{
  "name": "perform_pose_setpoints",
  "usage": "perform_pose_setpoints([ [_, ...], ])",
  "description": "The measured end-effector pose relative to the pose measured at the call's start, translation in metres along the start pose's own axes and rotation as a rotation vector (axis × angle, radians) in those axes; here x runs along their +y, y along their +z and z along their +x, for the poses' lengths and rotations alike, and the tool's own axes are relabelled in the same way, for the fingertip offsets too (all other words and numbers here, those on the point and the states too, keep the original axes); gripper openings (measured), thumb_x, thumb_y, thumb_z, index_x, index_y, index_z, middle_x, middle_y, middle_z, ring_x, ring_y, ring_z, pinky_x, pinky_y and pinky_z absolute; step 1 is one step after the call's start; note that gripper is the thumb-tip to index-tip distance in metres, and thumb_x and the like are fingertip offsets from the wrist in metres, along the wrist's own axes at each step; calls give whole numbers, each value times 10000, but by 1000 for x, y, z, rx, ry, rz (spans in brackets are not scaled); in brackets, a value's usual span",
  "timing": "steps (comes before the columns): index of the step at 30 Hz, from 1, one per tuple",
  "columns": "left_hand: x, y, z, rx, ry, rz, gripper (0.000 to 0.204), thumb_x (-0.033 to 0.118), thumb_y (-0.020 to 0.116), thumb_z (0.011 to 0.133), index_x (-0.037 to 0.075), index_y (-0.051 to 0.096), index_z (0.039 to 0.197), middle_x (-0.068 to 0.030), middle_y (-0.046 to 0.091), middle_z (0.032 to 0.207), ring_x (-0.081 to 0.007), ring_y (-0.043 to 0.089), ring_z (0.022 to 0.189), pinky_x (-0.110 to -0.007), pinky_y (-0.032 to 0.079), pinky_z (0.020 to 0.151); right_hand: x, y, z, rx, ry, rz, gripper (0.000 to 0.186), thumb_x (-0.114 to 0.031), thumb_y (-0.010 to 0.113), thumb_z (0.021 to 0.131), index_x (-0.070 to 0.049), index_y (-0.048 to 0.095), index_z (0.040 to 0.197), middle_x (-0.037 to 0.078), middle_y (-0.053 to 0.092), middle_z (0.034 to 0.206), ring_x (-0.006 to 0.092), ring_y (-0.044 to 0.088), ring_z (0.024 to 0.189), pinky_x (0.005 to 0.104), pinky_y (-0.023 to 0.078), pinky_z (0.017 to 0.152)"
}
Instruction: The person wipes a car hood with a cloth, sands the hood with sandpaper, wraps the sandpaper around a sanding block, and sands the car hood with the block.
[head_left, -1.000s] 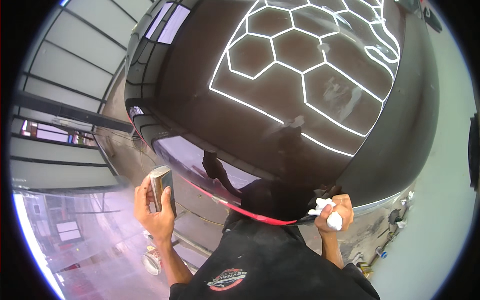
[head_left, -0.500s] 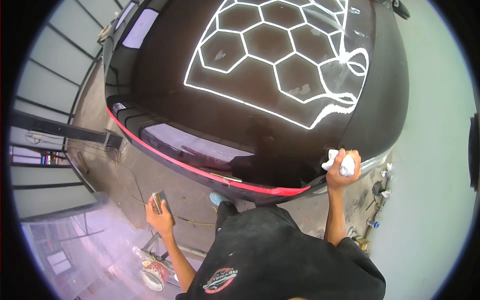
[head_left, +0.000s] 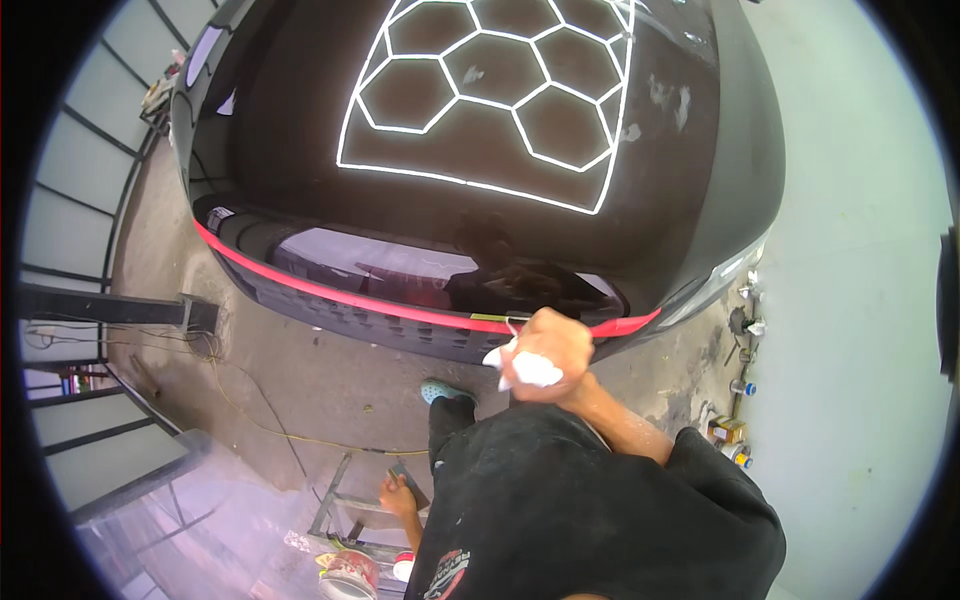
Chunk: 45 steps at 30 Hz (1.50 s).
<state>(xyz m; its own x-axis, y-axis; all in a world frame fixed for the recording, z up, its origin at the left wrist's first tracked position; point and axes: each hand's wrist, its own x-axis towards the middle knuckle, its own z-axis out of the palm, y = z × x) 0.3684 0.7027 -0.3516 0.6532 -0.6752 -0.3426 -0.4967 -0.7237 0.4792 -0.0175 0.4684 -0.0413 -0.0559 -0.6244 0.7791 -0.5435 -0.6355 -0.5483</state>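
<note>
A wadded white cloth (head_left: 537, 369) is in my right hand (head_left: 558, 345), whose fingers are closed round it. That hand is just in front of the car's front edge, over the red strip (head_left: 365, 308). The glossy dark car hood (head_left: 280, 130) curves away beyond it, with bright hexagon-shaped light reflections on its surface. Low down on the left, my left hand (head_left: 397, 496) grips a flat dark-grey block (head_left: 411, 483), partly hidden by the fingers. This hand is beside a stepladder-like frame (head_left: 340, 500), well away from the car.
A stained bucket (head_left: 348, 576) stands at the lower left by the frame. Yellow and dark cables (head_left: 290, 435) run over the concrete floor (head_left: 330, 380). Small cans (head_left: 742, 388) and a box (head_left: 728, 430) line the pale wall (head_left: 850, 300) on the right. A dark beam (head_left: 100, 306) juts in at left.
My right hand, with the cloth, has moved left from the hood's right corner to the front of my body. The left hand has dropped lower and closer with the block. The view has shifted.
</note>
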Motion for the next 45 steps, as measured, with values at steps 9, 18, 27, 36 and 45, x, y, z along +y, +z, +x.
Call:
perform_pose_setpoints([
  [9,-86,25,3,-147,-164,-132,338,150,831,768,-74,700,984,-237,712,904,-358,684,826,-440,524,761,-54,48,-37,-218,84,58,203,-20,809,647,-65,623,716,62,540,619,236,532,513,335,406,458],
  [18,-111,15,73,-31,-55,-261,282,175,811,778,-35,688,922,-200,703,851,-345,666,767,-435,517,733,-75,82,-48,-195,182,11,190,-3,795,688,-59,618,731,64,570,646,249,547,542,350,419,485],
  [27,-115,-3,85,-22,-95,-416,317,122,820,772,-70,677,981,-148,698,843,-252,647,764,-382,517,731,-80,125,-53,-383,246,102,190,-46,815,712,-44,632,762,88,591,658,279,586,576,350,439,519],
  [36,-76,-3,103,-52,-227,-241,381,190,827,772,-51,697,1037,-188,731,918,-295,698,844,-411,539,788,-33,184,-94,-1051,618,-60,260,-171,750,755,-87,683,992,130,710,913,356,685,829,449,538,714],
  [45,-30,-62,183,-75,-119,-54,392,185,811,793,-85,681,1045,-200,724,935,-277,694,860,-397,537,781,-9,269,-77,-1099,666,35,260,-165,738,750,-72,677,986,141,712,949,372,683,856,470,537,754],
])
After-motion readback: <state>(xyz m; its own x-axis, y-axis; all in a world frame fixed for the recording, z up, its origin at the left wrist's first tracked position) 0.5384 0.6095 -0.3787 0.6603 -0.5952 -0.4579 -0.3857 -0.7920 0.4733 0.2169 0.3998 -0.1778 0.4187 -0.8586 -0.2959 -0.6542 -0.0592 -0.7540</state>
